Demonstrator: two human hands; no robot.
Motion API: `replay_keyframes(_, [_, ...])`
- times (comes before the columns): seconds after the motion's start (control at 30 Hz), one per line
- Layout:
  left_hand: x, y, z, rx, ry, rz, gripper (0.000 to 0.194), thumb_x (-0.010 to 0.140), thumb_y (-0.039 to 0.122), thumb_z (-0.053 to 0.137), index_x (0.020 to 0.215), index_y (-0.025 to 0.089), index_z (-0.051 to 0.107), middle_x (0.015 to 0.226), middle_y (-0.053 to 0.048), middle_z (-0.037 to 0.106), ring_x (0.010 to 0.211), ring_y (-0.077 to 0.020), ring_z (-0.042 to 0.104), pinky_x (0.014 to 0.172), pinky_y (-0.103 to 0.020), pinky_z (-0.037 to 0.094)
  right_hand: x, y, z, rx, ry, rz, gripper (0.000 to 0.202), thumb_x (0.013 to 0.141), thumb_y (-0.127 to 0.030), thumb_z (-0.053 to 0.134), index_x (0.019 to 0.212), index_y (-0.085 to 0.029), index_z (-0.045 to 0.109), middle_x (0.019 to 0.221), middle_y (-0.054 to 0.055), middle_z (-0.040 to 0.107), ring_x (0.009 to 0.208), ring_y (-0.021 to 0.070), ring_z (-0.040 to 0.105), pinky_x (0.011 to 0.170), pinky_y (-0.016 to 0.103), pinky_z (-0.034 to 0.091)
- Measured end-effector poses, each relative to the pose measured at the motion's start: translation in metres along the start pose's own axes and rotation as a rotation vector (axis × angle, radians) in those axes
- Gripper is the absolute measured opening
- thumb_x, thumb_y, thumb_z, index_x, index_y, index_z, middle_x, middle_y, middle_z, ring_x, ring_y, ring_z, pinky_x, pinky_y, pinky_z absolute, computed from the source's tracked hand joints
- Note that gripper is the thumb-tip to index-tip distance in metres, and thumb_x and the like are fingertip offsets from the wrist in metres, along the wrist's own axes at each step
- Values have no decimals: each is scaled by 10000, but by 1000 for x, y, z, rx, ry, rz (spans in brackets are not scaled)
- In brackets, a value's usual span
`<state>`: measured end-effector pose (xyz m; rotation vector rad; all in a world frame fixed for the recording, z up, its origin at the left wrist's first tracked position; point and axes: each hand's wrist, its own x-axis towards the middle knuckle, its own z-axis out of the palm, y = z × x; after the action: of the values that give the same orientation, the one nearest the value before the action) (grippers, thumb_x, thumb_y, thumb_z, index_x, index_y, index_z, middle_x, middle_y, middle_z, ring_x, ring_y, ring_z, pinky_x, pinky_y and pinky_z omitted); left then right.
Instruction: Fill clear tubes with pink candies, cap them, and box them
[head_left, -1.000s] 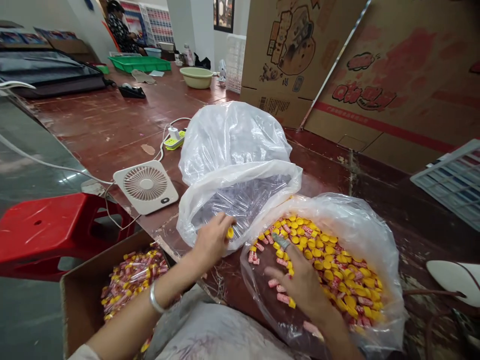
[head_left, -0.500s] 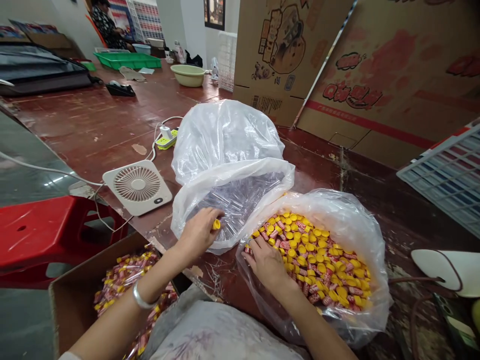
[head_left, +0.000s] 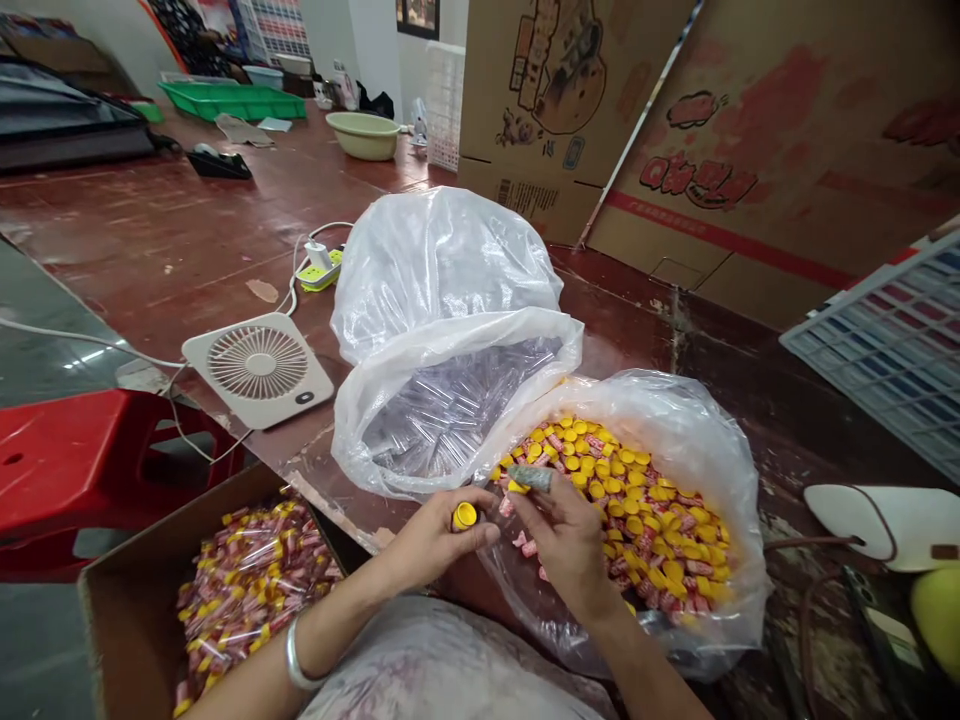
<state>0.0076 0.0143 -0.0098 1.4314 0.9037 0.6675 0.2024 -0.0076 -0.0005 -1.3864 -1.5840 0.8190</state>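
Observation:
My left hand [head_left: 439, 535] is closed around a small piece with a round yellow cap [head_left: 464, 516] showing; the rest is hidden in the fingers. Close beside it, my right hand [head_left: 566, 540] pinches a small red-and-white patterned piece with a yellow end, and a grey-green cover sits on one finger. Under the right hand lies an open clear bag [head_left: 675, 410] full of yellow-capped, red-and-white pieces [head_left: 630, 490]. Beyond the left hand, another open bag [head_left: 360, 400] holds clear plastic tubes [head_left: 442, 410].
Below left, a cardboard box [head_left: 124, 600] holds many filled clear tubes [head_left: 255, 580]. A white fan [head_left: 259, 370], a power strip [head_left: 321, 270] and a red stool [head_left: 60, 450] are at the left. Large cartons [head_left: 735, 150] and a plastic crate [head_left: 885, 350] stand right.
My left hand has moved from the bag of tubes toward me and right. My right hand has lifted off the capped pieces with one in its fingers; the hands are now close together.

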Motion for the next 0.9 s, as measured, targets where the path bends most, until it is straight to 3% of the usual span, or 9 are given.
replay_keyframes(0.1, [2, 4, 5, -196, -11, -18, 313, 848, 447, 690, 932, 146, 700, 840, -14, 646, 769, -143, 532, 727, -237, 404, -2, -6, -3, -169, -84, -244, 190, 994, -376, 535, 994, -223, 648, 947, 66, 729, 926, 221, 714, 811, 363, 604])
replay_keyframes(0.2, [0, 2, 8, -388, 23, -137, 373, 794, 481, 742, 913, 132, 693, 714, 19, 555, 612, -91, 423, 575, -208, 322, -5, -4, -1, -345, -134, -441, 442, 919, -512, 619, 1212, -183, 583, 1214, 154, 670, 1174, 301, 631, 968, 480, 558])
replay_keyframes(0.27, [0, -2, 12, -509, 45, -195, 399, 752, 484, 781, 908, 128, 691, 700, 21, 545, 591, -81, 414, 556, -199, 310, -9, -1, 6, -451, -70, -490, 552, 860, -526, 689, 1239, -153, 541, 1225, 189, 646, 1180, 326, 618, 961, 508, 558])
replay_keyframes(0.4, [3, -12, 21, -602, 45, -214, 404, 705, 468, 823, 863, 122, 685, 738, 5, 578, 661, -95, 479, 630, -196, 363, -17, 5, 26, -522, 66, -499, 468, 834, -477, 716, 1126, -157, 540, 1084, 177, 655, 1076, 323, 646, 896, 508, 579])
replay_keyframes(0.5, [0, -14, 14, -518, -25, -230, 423, 726, 503, 790, 876, 125, 673, 711, 17, 555, 634, -94, 448, 601, -198, 347, -19, 2, 27, -515, -47, -518, 516, 783, -485, 759, 1125, -165, 544, 1076, 156, 663, 1091, 327, 638, 972, 542, 538])
replay_keyframes(0.6, [-23, -12, -23, -196, -154, -250, 386, 761, 497, 753, 897, 143, 677, 746, 12, 592, 681, -123, 486, 626, -208, 378, -14, 2, 9, -498, -290, -473, 689, 701, -527, 826, 1216, -173, 537, 1218, 146, 644, 1198, 321, 592, 1042, 510, 499])
replay_keyframes(0.7, [-66, -27, -84, 238, -204, -316, 359, 790, 486, 709, 989, 189, 710, 924, -24, 696, 849, -198, 598, 758, -245, 461, -2, 16, -20, -649, -252, -316, 538, 791, -434, 786, 1209, -177, 564, 1211, 133, 657, 1173, 293, 611, 973, 437, 528])
replay_keyframes(0.8, [-114, -70, -133, 508, -52, -496, 499, 757, 467, 686, 1187, 213, 694, 1172, -83, 723, 1045, -301, 649, 897, -328, 502, 10, 38, -40, -938, -198, -150, 90, 922, -259, 645, 988, -200, 635, 969, 74, 701, 945, 246, 680, 786, 357, 537])
replay_keyframes(0.9, [-148, -120, -149, 881, -16, -730, 392, 678, 307, 645, 1027, 164, 752, 1059, -154, 761, 990, -378, 692, 847, -425, 525, 17, 53, -41, -1123, -271, -69, 50, 934, -247, 628, 895, -218, 640, 877, 41, 696, 870, 230, 685, 697, 315, 494])
